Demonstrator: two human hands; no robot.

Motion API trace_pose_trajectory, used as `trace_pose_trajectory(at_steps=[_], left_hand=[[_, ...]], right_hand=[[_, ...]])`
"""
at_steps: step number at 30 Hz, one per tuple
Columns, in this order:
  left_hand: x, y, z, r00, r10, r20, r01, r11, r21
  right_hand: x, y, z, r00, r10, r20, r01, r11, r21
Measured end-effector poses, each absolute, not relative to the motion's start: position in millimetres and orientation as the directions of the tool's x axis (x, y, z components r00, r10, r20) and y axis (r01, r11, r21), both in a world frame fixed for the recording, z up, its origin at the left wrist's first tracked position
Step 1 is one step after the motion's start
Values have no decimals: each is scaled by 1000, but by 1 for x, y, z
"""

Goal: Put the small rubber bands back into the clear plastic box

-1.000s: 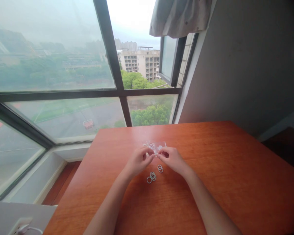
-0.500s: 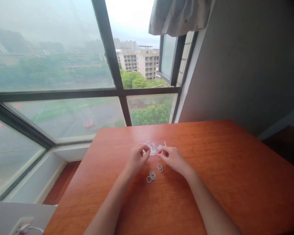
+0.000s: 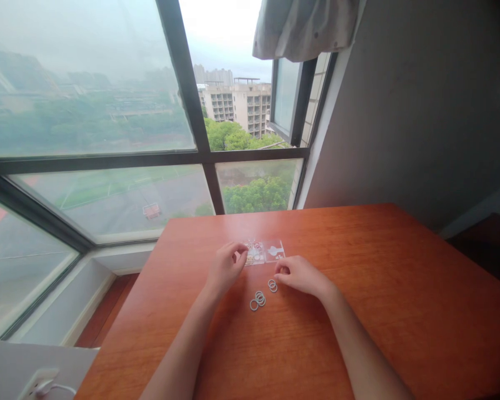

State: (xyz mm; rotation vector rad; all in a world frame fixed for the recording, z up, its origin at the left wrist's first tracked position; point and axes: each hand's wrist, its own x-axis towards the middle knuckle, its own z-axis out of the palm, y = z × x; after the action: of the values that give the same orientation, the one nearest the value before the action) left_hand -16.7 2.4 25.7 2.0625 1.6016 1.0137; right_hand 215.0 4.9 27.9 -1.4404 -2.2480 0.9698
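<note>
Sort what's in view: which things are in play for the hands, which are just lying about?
In play:
left hand, at the clear packet's edge
right hand, fingertips by the rings
clear packet of small bits
loose rings on the table

Lying about:
curtain at the window
white plug and cable, bottom left

reddish-brown wooden table (image 3: 358,289), white rings (image 3: 259,299)

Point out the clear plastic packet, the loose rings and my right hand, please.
clear plastic packet (image 3: 265,251): head view, its middle.
loose rings (image 3: 258,300): head view, the near cluster.
right hand (image 3: 299,275): head view, its back.
</note>
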Motion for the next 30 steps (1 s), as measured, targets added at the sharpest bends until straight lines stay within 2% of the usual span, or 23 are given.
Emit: trace_pose_trajectory(at_steps=[7, 19, 26, 30], left_hand=[[-18, 3, 23, 103, 938, 331, 719, -301, 627], [-17, 2, 25, 94, 941, 324, 731, -286, 619], [-17, 2, 24, 101, 939, 330, 719, -298, 628], [-11, 0, 25, 141, 938, 317, 680, -325, 657]], right_hand=[[213, 2, 25, -503, 844, -184, 655, 234, -719], [209, 0, 28, -514, 837, -189, 698, 280, -659], [208, 0, 28, -522, 841, -141, 675, 306, -671], [207, 2, 29, -485, 874, -28, 639, 333, -693]])
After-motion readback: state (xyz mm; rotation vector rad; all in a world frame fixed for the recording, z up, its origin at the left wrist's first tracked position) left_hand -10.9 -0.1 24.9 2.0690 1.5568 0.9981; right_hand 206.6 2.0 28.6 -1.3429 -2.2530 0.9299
